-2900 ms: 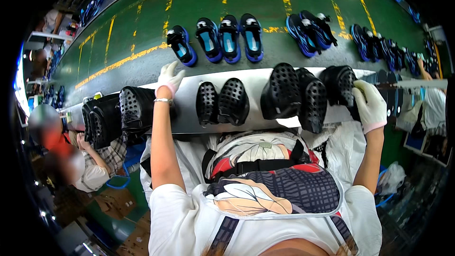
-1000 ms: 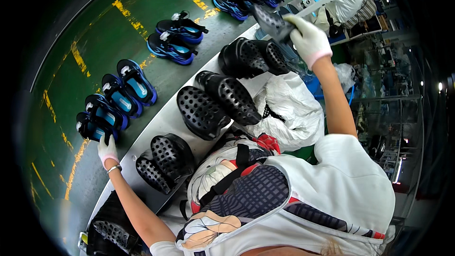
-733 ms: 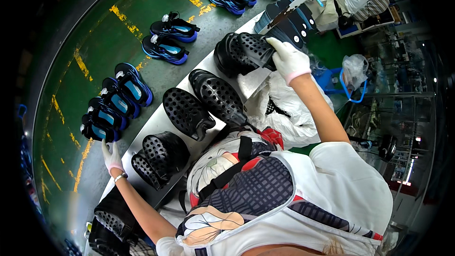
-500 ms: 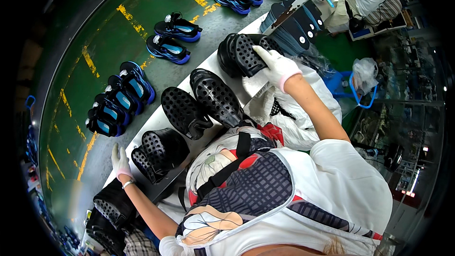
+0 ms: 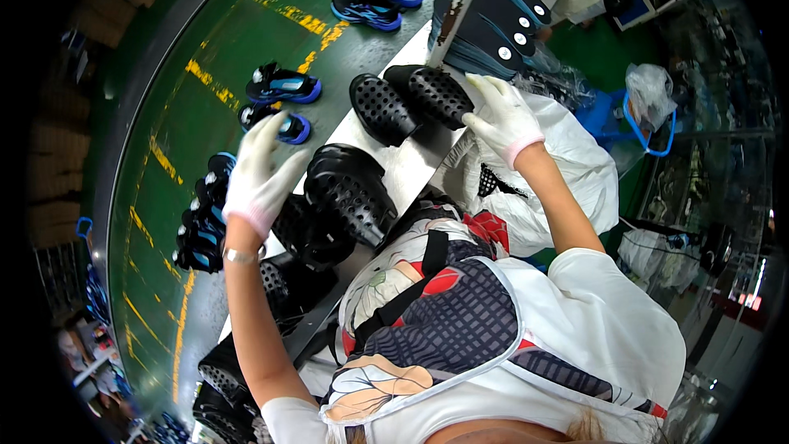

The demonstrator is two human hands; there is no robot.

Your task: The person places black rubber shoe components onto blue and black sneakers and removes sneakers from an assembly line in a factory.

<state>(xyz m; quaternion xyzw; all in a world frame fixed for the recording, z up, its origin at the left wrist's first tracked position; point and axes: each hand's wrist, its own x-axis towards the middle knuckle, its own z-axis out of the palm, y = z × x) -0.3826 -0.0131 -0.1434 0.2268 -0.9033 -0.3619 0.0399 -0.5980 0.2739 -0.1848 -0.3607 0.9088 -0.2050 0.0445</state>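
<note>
Black plastic shoe trees dotted with holes stand in pairs along a narrow white bench in front of me. The far pair (image 5: 385, 111) has its two halves fanned apart. My right hand (image 5: 505, 119), in a white glove, is beside this pair with thumb and fingers spread; the thumb tip is close to the right one, and I cannot tell if it touches. My left hand (image 5: 265, 171), also gloved, hovers left of the middle pair (image 5: 352, 193), its fingers apart and empty. It partly covers the darker shoe trees (image 5: 279, 284) behind and below it.
Black-and-blue sneakers (image 5: 283, 86) stand in groups on the green floor beyond the bench. Dark insoles (image 5: 493, 20) are stacked past a chipped white post (image 5: 460, 4). A white sack (image 5: 567, 173) and a blue-rimmed basket (image 5: 653, 148) are at the right; another person sits farther back.
My left hand has risen and moved right, along the bench. My right hand has come off the far shoe trees, which now lie fanned apart. The whole view has shifted.
</note>
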